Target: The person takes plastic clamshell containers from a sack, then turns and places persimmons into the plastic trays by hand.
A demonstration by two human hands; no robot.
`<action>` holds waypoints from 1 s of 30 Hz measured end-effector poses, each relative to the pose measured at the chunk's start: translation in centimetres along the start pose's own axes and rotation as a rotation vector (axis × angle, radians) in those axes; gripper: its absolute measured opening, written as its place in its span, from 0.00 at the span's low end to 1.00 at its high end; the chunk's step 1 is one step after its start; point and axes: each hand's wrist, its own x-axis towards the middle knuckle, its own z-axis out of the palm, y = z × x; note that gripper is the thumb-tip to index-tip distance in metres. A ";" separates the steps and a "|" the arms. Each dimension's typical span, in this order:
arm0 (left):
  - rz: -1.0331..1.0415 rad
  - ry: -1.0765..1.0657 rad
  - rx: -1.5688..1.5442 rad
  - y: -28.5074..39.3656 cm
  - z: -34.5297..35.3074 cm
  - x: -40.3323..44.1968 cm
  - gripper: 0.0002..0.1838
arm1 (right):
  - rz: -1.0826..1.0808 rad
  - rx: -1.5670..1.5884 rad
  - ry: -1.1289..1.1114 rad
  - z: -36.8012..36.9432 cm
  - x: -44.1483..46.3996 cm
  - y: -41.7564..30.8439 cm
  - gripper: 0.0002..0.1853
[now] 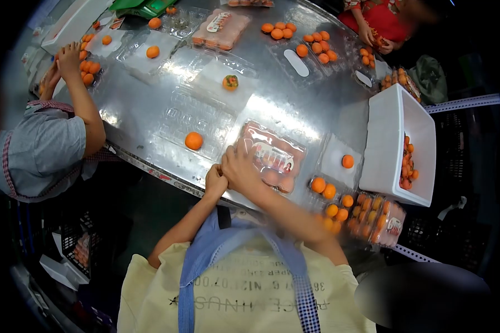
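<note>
Table [303, 111]: bright metal, glossy, curved edge; surroundings dark, with black crates [84, 244] at floor level. Yellow shirt [233, 299]: inverted print, "MINUS" legible. White box [378, 144]: right side of table, orange fruit [406, 166] inside. Clear pack [272, 158]: on table, near edge, filled. Right hand [241, 166]: fingers against pack's left side; grip cannot be determined. Left hand [215, 180]: fingers curled narrow, beside right hand; contents hidden. Pack label [274, 157]: white, small portrait, lettering illegible.

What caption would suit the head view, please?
Left hand beside right hand, which touches a labelled clear plastic fruit pack on a metal table scattered with orange fruit.
</note>
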 end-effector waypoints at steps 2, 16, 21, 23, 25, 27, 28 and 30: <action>-0.003 -0.001 0.007 -0.1 0.0 0.0 0.12 | -0.006 -0.038 0.028 -0.6 0.0 0.0 0.15; -0.039 -0.037 -0.005 0.5 -0.1 -0.3 0.07 | -0.018 0.383 0.012 -1.7 0.0 1.9 0.17; -0.048 -0.059 -0.048 0.5 0.0 -0.6 0.06 | 0.124 0.620 0.252 -7.1 -0.2 4.9 0.16; -0.057 -0.064 -0.027 0.7 0.0 -0.5 0.06 | 0.172 0.626 0.279 -7.2 -0.5 6.1 0.16; -0.069 -0.068 -0.043 0.7 -0.1 -0.3 0.06 | 0.198 0.660 0.299 -7.9 -0.7 6.5 0.17; -0.075 -0.063 -0.048 0.3 -0.3 -0.1 0.07 | 0.209 0.630 0.282 -8.4 -1.1 6.8 0.18; -0.079 -0.094 -0.059 0.1 -0.5 0.1 0.10 | 0.212 0.616 0.273 -8.6 -1.2 6.8 0.18; -0.125 -0.152 -0.108 0.2 -1.2 0.1 0.14 | 0.179 0.630 0.228 -7.1 -1.8 6.6 0.19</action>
